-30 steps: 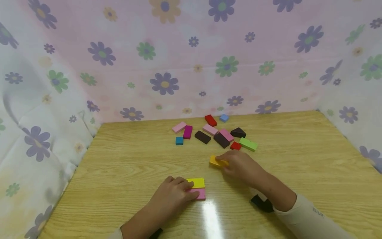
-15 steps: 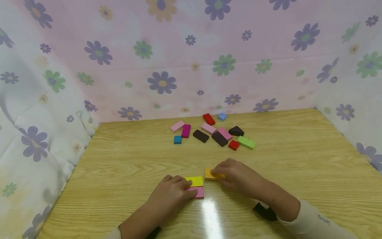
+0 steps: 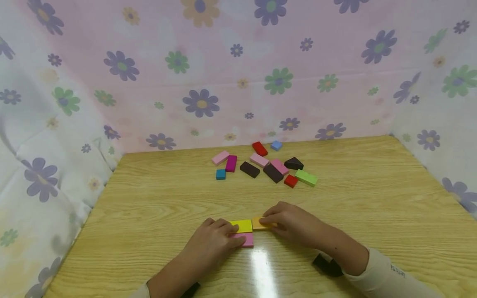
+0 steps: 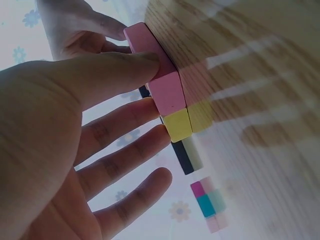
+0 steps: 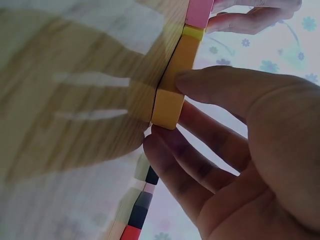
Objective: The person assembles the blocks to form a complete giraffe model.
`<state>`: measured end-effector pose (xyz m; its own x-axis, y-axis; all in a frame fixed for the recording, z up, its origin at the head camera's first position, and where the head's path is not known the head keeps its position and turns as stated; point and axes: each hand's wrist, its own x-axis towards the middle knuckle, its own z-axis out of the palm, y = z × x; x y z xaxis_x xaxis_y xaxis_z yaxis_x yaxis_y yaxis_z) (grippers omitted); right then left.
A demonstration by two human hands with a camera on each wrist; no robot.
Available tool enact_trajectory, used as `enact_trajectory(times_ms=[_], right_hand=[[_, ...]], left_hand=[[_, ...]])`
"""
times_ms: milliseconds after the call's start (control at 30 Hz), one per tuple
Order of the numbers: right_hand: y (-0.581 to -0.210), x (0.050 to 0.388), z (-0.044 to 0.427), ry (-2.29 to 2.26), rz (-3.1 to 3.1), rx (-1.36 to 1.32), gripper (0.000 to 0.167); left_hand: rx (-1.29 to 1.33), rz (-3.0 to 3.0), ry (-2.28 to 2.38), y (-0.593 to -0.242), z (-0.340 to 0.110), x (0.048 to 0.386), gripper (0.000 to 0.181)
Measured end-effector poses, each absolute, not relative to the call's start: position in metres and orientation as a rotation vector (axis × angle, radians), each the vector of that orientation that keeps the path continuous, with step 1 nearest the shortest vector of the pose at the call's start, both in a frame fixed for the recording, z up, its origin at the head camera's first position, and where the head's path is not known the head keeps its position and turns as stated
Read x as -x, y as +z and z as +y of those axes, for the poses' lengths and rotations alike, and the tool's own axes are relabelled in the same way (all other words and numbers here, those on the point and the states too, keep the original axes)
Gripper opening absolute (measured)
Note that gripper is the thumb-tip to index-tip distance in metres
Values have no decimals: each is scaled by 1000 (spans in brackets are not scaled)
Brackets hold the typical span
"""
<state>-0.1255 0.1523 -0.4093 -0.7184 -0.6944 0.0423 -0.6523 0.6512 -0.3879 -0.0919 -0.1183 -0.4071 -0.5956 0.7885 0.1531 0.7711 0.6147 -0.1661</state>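
In the head view my left hand (image 3: 208, 244) holds a yellow block (image 3: 244, 226) and a pink block (image 3: 249, 240) that lie side by side on the table. Its thumb (image 4: 142, 67) presses on the pink block in the left wrist view, with fingertips by the far side of the pair. My right hand (image 3: 299, 223) pinches an orange block (image 5: 181, 62) between thumb and fingers. The orange block lies flat on the table, its left end against or very near the yellow block's right end. Fingers cover part of all three blocks.
Farther back on the wooden table (image 3: 156, 194) lie several loose blocks, among them a blue square (image 3: 221, 174), a dark brown block (image 3: 250, 169), a small red block (image 3: 291, 181), a lime green block (image 3: 306, 177) and a dark triangle (image 3: 294, 163). Flowered cloth (image 3: 223, 54) hangs behind.
My right hand has brought the orange block nearer and to the left, up to the yellow block's right end. My left hand stays on the yellow and pink blocks.
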Motion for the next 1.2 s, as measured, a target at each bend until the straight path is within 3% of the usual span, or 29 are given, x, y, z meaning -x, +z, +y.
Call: enact_trajectory(times_ms=[1200], right_hand=[[-409,122,152,-546,2777,1109,35]], left_hand=[[1285,-2665,93,-407,-118,91,31]])
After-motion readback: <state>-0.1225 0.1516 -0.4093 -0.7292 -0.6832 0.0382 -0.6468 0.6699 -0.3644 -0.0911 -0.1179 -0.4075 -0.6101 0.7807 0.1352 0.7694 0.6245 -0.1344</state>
